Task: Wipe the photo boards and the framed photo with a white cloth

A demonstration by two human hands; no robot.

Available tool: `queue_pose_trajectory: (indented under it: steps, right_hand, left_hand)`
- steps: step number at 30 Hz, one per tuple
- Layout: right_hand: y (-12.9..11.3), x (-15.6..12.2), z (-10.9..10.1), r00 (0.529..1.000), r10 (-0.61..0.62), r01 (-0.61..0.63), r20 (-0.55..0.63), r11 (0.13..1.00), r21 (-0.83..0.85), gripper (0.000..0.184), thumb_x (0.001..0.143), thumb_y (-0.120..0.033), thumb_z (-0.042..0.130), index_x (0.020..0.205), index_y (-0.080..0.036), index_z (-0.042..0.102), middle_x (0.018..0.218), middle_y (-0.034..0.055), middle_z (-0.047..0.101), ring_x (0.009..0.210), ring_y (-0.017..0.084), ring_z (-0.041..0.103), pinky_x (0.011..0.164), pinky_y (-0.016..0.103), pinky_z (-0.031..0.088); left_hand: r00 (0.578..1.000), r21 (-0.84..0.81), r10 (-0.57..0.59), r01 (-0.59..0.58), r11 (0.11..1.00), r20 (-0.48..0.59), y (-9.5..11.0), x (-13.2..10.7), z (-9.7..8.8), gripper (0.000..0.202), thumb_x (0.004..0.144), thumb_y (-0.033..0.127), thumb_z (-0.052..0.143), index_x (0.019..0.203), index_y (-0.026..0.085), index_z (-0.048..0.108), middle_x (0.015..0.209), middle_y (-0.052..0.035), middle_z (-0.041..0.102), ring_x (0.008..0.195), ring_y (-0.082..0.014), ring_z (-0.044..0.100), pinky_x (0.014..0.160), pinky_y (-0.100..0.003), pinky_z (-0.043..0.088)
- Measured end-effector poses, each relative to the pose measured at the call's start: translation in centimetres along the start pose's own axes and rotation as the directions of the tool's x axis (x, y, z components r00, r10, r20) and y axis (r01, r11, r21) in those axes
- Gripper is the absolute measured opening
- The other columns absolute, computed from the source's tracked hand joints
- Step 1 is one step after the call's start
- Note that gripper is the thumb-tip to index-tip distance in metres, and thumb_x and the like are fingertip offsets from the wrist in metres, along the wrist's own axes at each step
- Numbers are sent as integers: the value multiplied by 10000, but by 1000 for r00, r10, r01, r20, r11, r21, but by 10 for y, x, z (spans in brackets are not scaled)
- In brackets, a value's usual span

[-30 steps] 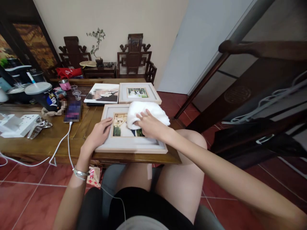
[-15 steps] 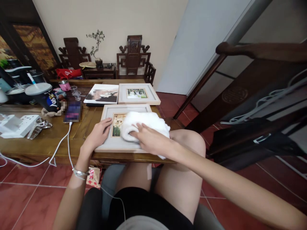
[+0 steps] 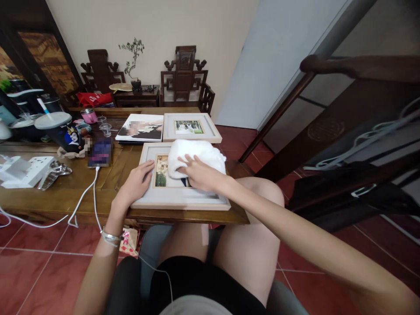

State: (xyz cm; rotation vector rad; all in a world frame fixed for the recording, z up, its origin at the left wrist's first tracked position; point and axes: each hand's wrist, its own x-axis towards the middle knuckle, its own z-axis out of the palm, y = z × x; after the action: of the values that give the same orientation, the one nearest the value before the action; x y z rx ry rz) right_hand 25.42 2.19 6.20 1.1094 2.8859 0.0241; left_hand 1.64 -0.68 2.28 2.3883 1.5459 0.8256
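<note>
A light wooden picture frame (image 3: pixel 183 204) lies flat at the table's front edge, with a small photo under its grey-white mat. Over the frame's left edge rests my left hand (image 3: pixel 137 181), its fingers stretched out and holding nothing. My right hand (image 3: pixel 199 173) grips a folded white towel (image 3: pixel 198 151) and presses it on the frame's upper right part. The towel hides the right side of the photo and the frame's far right corner.
Behind lie a second framed photo (image 3: pixel 191 127) and a white picture panel (image 3: pixel 144 127). To the left are a phone (image 3: pixel 100 153) on a white cable, a power strip (image 3: pixel 36 173), a lidded black cup (image 3: pixel 61 133) and a pink mug (image 3: pixel 88 116). A wooden chair (image 3: pixel 328 127) stands right.
My right hand has moved the towel away from me across the frame, uncovering its near right corner. My left hand stays at the left edge.
</note>
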Motion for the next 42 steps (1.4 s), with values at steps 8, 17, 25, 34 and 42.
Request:
queue_pose_trajectory:
  steps: [8,17,25,34,42]
  right_hand:
    - [-36,-53,-37,968,-186,129,168,945,300,615,697,54,408,1231,-138,648,1105,158,713,1120,302,620,893,401,496]
    - [2,1,8,990,-39,54,-135,992,110,649,718,32,409,1350,-61,528,1541,219,319,1446,348,230,1135,589,224]
    - [3,25,4,999,-9,11,-47,999,42,639,744,39,405,1359,-84,528,1565,161,295,1437,423,188,1072,679,228]
    - [-35,-42,-37,954,-250,174,164,910,376,608,711,32,430,1251,-155,637,1077,136,722,1176,294,589,914,409,487]
    - [-27,3,-7,996,-89,90,-14,987,134,669,743,42,435,1381,-146,509,1562,153,313,1465,365,146,1100,659,221]
  left_hand:
    - [1000,0,6,-6,1000,-5,-1,-1,0,446,928,251,391,1267,57,605,1380,-166,555,1312,-254,504,1149,-429,355]
    - [1000,-7,20,-20,1000,11,-4,-1,-1,448,932,245,369,1255,56,615,1376,-162,562,1308,-250,509,1144,-427,362]
    - [1000,-12,16,-16,1000,7,-4,0,0,433,933,251,384,1262,91,615,1378,-144,565,1307,-255,509,1139,-453,366]
    - [1000,-2,2,-2,1000,-3,-2,-1,1,443,926,237,374,1257,60,609,1378,-164,561,1313,-241,504,1151,-415,351]
    - [998,-90,-27,21,996,-65,-2,-2,1,564,993,399,277,1431,69,410,1516,-154,397,1415,-222,357,1194,-399,246]
